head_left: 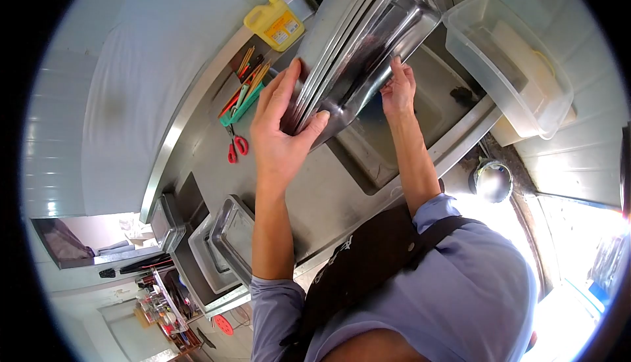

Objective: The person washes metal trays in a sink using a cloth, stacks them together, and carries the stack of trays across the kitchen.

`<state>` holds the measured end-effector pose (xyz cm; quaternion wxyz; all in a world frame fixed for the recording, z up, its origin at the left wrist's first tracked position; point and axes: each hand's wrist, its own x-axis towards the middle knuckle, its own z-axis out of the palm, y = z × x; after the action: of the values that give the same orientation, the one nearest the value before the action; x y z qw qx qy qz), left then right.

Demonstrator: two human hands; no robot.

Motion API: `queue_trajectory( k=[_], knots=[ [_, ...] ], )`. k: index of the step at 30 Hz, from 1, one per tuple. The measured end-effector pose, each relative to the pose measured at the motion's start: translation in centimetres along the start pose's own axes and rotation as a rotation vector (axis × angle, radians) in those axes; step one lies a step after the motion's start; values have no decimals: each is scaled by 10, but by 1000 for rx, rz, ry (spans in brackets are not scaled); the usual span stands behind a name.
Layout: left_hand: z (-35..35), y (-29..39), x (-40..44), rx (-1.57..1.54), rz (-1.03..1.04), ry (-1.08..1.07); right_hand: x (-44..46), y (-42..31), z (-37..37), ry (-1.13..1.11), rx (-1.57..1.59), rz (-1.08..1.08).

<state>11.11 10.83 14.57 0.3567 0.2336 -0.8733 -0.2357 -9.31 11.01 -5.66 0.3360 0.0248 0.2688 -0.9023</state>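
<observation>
The left hand (282, 122) spreads wide, gripping the near end of the stacked metal pans (374, 49); the right hand (399, 89), partly curled, holds their right edge. The stack tilts between both, partly hiding the sink (430, 109). Red scissors (241, 145) lie left, a clear tub (483, 56) right.

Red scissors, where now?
Red scissors: head view, left of centre, on the steel counter, just below the green basket and left of the left hand.

Red-handled scissors (241, 145) lie just beside a green basket (247, 107) of what look like chopsticks (261, 72), near a yellow jug (276, 28).
</observation>
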Motion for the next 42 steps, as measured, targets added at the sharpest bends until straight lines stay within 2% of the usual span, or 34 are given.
queue_trajectory(
  k=[4,13,22,29,42],
  knots=[
    [5,7,-2,-129,-107,26,5,8,-4,-9,42,-13],
    [9,2,-3,-115,-16,36,1,8,-1,10,54,30],
    [8,1,-8,-81,-38,-26,2,4,-5,-82,22,164],
    [9,13,-9,-47,-48,-13,3,5,-6,-160,52,169],
    [12,17,-12,55,-7,-65,-2,2,3,-143,72,121]
  ],
)
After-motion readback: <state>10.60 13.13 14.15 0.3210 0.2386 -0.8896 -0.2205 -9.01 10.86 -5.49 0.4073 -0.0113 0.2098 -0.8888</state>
